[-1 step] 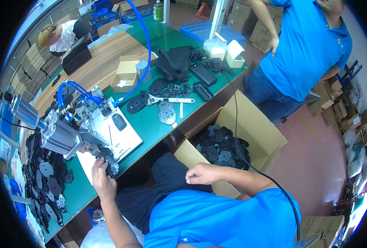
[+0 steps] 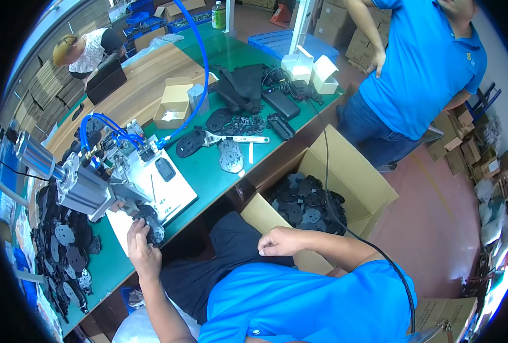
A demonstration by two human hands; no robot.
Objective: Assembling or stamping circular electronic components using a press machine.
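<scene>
My left hand reaches to the front edge of a white fixture plate, fingers closed on the near side of a dark plastic part. That part sits under the head of a pneumatic press, which hides its far side. My right hand hovers over or rests on my dark trousers, fingers curled together. Nothing shows in it, though its palm is turned from view. A small black rectangular piece lies on the plate, behind the part.
Dark plastic parts heap left of the press. An open carton of similar parts stands at my right, a black cable crossing it. A wrench and a black pouch lie on the green tabletop. Two people are nearby, one standing, one seated.
</scene>
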